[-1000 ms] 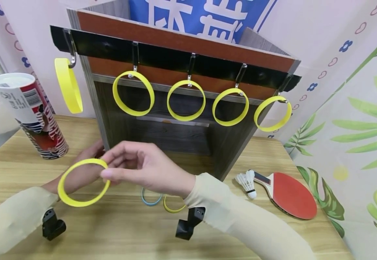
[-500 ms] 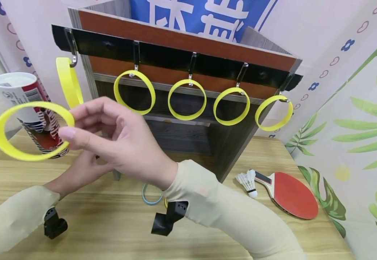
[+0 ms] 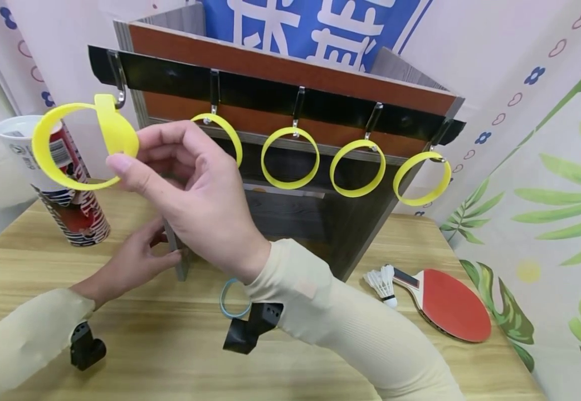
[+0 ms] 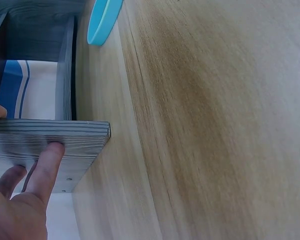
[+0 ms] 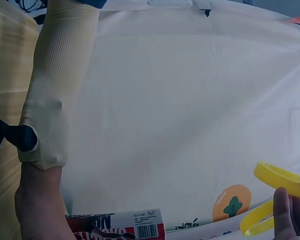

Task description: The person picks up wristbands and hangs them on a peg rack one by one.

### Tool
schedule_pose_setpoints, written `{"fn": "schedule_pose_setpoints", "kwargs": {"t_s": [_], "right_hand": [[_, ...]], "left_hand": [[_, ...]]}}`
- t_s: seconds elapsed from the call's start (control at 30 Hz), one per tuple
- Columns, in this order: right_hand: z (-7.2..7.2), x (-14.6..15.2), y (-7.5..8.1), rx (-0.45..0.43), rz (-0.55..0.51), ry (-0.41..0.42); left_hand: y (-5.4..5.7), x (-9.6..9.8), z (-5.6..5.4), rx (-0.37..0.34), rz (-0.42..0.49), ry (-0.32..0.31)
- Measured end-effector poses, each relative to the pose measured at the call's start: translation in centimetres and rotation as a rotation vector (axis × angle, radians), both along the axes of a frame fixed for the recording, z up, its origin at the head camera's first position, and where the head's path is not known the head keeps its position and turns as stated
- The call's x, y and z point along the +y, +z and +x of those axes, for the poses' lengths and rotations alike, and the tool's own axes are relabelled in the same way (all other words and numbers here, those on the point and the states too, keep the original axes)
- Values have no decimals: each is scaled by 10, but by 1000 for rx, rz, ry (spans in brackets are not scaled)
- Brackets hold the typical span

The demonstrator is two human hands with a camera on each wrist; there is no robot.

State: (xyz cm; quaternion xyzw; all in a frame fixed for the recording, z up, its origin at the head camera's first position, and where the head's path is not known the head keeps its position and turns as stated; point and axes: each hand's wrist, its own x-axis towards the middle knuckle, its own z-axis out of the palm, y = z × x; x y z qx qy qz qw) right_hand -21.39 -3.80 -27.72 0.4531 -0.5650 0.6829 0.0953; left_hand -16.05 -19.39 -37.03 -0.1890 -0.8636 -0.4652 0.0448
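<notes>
In the head view my right hand (image 3: 195, 189) pinches a yellow ring (image 3: 42, 145) between thumb and fingers, up at the left end of a black hook strip (image 3: 260, 92). A hanging yellow ring (image 3: 110, 114) on the leftmost metal hook (image 3: 120, 83) overlaps it there. The right wrist view shows the held ring (image 5: 277, 177) above the hanging one (image 5: 257, 217). My left hand (image 3: 130, 264) grips the front edge of a grey wooden box's side panel (image 4: 90, 130), thumb on one face and fingers on the other. Other yellow rings (image 3: 290, 185) hang from hooks farther right.
A patterned snack can (image 3: 77, 211) stands on the left behind the held ring. On the table (image 3: 160, 356) lie a blue ring (image 3: 224, 303), a shuttlecock (image 3: 384, 287) and a red table tennis bat (image 3: 455, 306). The right sleeve (image 3: 330, 306) covers part of the tabletop.
My right hand has carried the yellow ring left and up, then slightly right to the leftmost hook. The left hand stays at the panel. My right sleeve now hides the yellow ring on the table.
</notes>
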Motion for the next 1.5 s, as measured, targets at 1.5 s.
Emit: {"fn": "schedule_pose_setpoints", "kwargs": {"t_s": [1.5], "right_hand": [[96, 37, 88, -190, 222, -251]], "left_hand": [[-3, 1, -2, 66, 1, -5]]}}
